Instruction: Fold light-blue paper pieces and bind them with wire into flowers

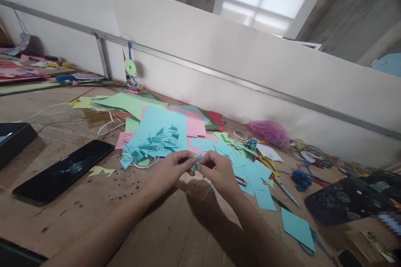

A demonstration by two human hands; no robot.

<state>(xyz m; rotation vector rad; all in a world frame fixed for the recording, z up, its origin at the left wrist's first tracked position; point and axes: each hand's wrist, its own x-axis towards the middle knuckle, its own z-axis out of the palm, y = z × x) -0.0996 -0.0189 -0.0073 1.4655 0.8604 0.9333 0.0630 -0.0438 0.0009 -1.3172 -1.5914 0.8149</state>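
Note:
My left hand (pixel 171 171) and my right hand (pixel 219 173) meet over the wooden table (pixel 131 212), both pinching one small light-blue paper piece (pixel 196 161) between thumbs and fingertips. Just beyond the left hand lies a heap of folded light-blue paper pieces (pixel 153 144) on a large blue sheet (pixel 159 123). Flat blue paper squares (pixel 255 175) lie to the right of my right hand, one more blue square (pixel 297 228) nearer the front right.
A black phone (pixel 64 171) lies at left, a dark tablet edge (pixel 14 137) further left. Pink (pixel 196 123) and green sheets (pixel 131 102) sit behind. Yellow-handled scissors (pixel 272 171), a pink mesh bundle (pixel 269 131), blue yarn (pixel 301 179) and a black tray (pixel 347 200) crowd the right. A white partition (pixel 219 66) backs the table.

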